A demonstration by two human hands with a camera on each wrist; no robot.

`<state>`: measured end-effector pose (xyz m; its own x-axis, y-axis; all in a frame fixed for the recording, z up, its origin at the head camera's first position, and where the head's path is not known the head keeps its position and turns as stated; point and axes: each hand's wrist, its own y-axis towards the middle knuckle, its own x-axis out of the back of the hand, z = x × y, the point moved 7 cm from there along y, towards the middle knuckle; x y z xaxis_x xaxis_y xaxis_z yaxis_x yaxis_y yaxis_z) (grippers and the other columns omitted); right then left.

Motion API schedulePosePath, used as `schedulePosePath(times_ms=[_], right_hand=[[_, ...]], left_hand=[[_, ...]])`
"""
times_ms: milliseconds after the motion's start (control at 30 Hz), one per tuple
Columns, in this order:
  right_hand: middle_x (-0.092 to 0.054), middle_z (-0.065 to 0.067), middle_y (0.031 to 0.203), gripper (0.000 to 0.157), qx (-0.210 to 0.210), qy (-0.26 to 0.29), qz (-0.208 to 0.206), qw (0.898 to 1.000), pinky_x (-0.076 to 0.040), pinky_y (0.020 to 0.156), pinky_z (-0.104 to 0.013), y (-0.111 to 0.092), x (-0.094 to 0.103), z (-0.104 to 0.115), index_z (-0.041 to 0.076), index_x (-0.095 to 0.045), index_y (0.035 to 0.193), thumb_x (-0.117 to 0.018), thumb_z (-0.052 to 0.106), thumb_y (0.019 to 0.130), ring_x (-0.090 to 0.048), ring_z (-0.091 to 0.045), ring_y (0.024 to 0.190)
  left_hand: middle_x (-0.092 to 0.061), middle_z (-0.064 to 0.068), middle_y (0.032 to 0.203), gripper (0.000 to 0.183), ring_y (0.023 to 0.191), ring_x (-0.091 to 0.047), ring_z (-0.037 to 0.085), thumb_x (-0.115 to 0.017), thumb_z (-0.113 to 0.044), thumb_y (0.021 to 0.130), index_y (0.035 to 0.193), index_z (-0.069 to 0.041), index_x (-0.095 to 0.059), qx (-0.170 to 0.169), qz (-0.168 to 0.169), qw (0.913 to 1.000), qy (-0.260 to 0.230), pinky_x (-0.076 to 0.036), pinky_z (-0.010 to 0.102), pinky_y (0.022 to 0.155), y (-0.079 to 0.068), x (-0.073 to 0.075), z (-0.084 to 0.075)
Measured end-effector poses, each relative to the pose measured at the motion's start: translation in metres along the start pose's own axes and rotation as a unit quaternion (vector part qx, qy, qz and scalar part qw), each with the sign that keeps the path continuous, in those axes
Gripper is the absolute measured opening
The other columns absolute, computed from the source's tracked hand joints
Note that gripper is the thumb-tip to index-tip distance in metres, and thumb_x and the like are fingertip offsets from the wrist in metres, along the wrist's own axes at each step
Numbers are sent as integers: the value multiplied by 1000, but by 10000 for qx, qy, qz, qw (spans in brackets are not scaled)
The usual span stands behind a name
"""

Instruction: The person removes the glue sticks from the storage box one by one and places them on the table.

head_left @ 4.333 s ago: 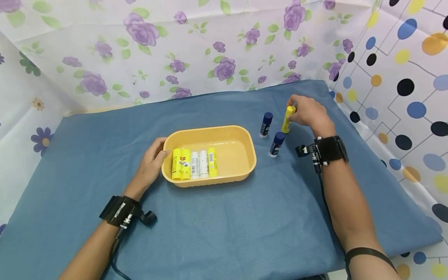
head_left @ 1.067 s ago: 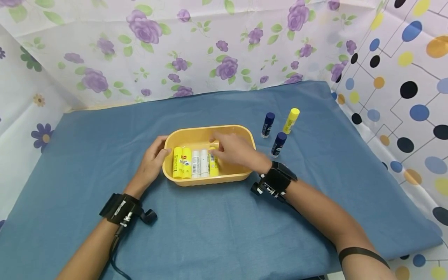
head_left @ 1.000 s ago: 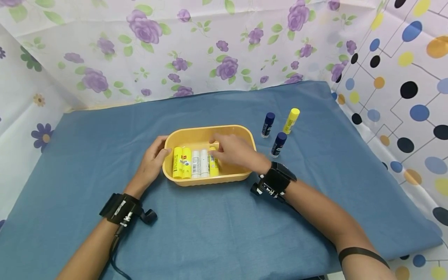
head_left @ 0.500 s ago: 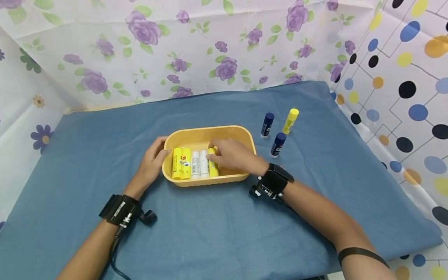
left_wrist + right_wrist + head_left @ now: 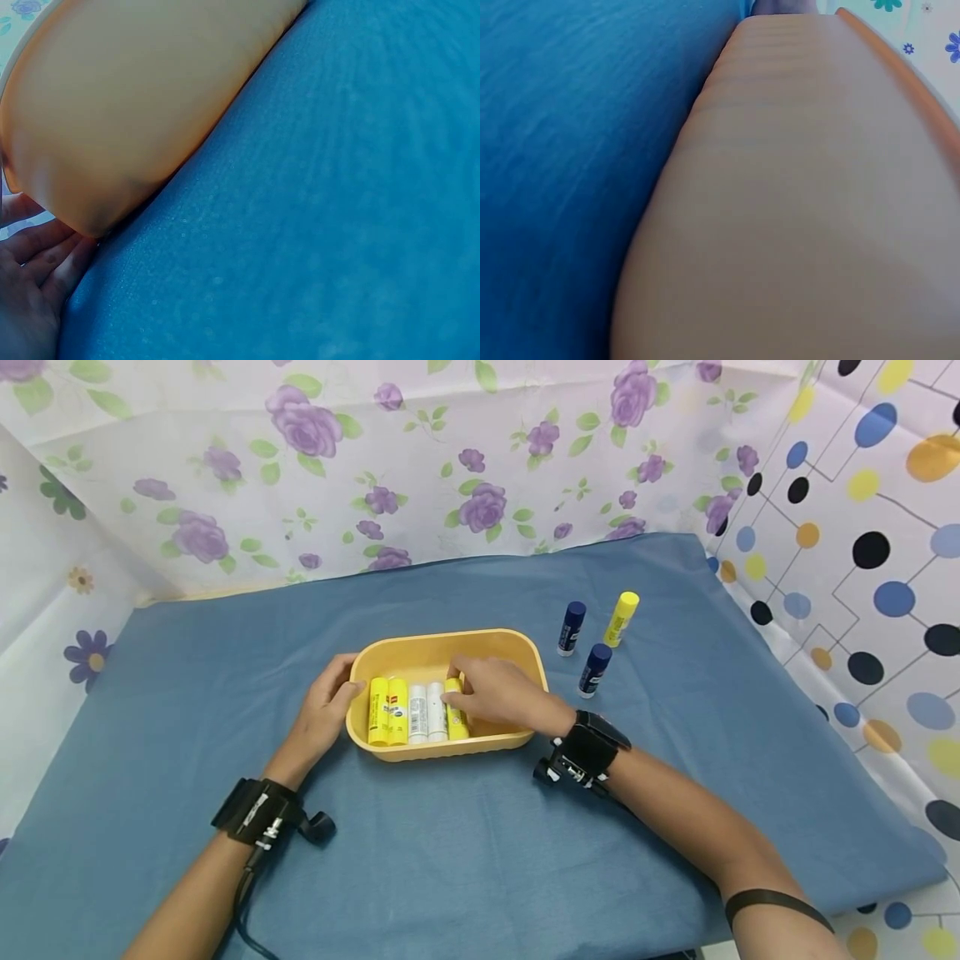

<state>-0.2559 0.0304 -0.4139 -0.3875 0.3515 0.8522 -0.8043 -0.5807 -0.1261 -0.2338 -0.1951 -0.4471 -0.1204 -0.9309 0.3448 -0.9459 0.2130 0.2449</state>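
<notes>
A yellow plastic tray point(image 5: 408, 653) sits mid-table. My left hand point(image 5: 322, 708) grips its left end, thumb over the rim; in the left wrist view, fingers point(image 5: 52, 259) lie against the outer wall. Inside, side by side, are two yellow glue sticks point(image 5: 387, 714), two white glue sticks point(image 5: 427, 714) and one more yellow glue stick point(image 5: 456, 725) at the row's right end. Reaching in from the right, my right hand point(image 5: 504, 693) pinches that last stick near its top; some fingers are hidden. The right wrist view shows only the tray's outer wall point(image 5: 780, 195) up close.
Right of the tray stand two navy-capped glue sticks, one farther back point(image 5: 572, 628) and one nearer point(image 5: 594, 671), plus a yellow glue stick point(image 5: 621, 620). Blue cloth point(image 5: 450, 860) covers the table. Patterned sheets point(image 5: 300, 485) hang behind and at both sides.
My right hand has left the standing yellow glue stick at the right and come into the tray. Lately its fingers have closed on the row's last yellow stick. My left hand stays put.
</notes>
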Motion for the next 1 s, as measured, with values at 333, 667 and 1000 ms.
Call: schedulePosePath(times_ms=[333,667,1000], right_hand=[[-65,0,90,28,1,-48,-122,9999,-40,58,-26,-4,9,6,15,-62,115,-69,35,97,-57,-15,71],[-66,-4,104,32,208,620,-60,9978,-49,70,-27,-6,13,12,14,-53,118,-71,27,96,-62,-16,82],[-64,-3,104,36,48,1148,-129,9933,-50,72,-28,-5,17,10,13,-52,119,-74,24,94,-61,-17,84]], left_hand=[[-57,18,134,37,110,-58,22,-43,-14,109,144,-7,-49,-22,16,10000,-44,-48,20,86,0,0,1],[-57,18,134,37,111,-58,22,-43,-14,109,144,-7,-49,7,-21,10000,-45,-47,19,87,0,0,0],[-57,18,134,37,112,-58,22,-43,-15,109,144,-6,-49,24,-19,10000,-21,-47,20,87,0,1,1]])
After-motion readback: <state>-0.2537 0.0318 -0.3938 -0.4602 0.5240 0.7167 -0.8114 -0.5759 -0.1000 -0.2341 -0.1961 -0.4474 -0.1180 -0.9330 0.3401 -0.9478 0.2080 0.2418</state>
